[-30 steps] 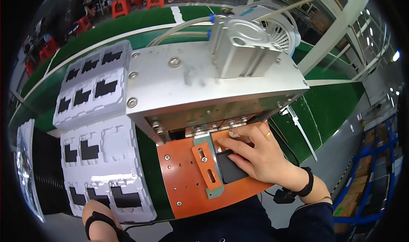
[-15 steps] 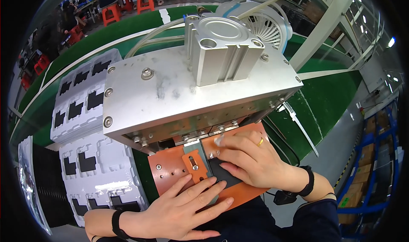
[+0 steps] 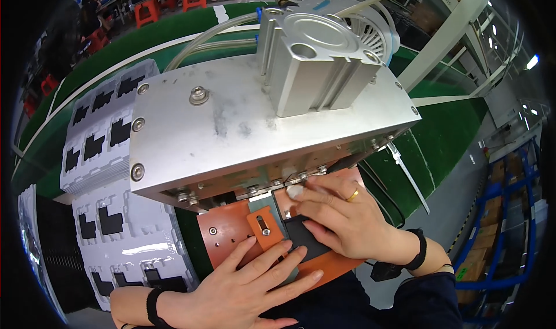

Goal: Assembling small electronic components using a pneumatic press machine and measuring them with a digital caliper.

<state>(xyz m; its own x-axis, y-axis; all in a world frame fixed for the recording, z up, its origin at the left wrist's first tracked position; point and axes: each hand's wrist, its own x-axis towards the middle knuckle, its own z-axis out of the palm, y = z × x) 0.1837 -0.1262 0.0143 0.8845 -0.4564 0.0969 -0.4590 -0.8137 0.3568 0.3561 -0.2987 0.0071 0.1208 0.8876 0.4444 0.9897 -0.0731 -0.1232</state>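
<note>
My left hand (image 3: 231, 285) lies with fingers spread on the orange fixture plate (image 3: 220, 228). Its fingertips touch the slotted orange block (image 3: 262, 229) and the near edge of a flat black piece (image 3: 304, 239). My right hand (image 3: 344, 213) is bent over the same plate, its thumb on the black piece. A small whitish bit (image 3: 295, 192) shows at its index fingertip; whether it is held or worn I cannot tell. Those fingers curl by the metal end of the black piece, under the front edge of the silver press (image 3: 243, 109). The right palm hides part of the plate.
White plastic trays (image 3: 136, 228) with black cut-out pieces stand at left, more stacked behind. A metal cylinder (image 3: 318, 63) with air hoses tops the press. Behind it is a white fan (image 3: 370, 34). A caliper (image 3: 408, 175) lies on the green mat at right, beside black cables.
The right index finger has reached a little farther in toward the press, with the whitish bit at its tip. The left hand stays spread in place. The whole view has shifted slightly.
</note>
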